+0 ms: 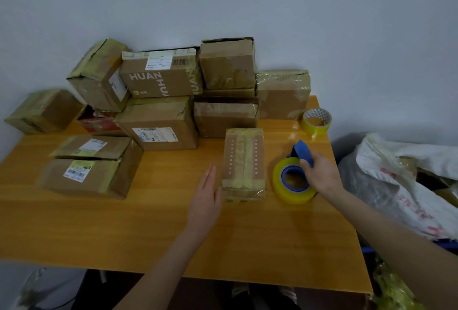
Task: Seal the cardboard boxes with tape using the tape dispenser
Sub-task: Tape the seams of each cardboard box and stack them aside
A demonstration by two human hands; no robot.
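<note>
Left hand (207, 193) is lying flat and open beside the small box (244, 161) while right hand (321, 173) is gripping the tape dispenser (280, 182), which probably needs lifting onto the seam next.

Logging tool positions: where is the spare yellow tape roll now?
Head view: the spare roll lies at the table's far right corner, beside the tape-wrapped box against the wall, beyond the dispenser in the right hand.
</note>
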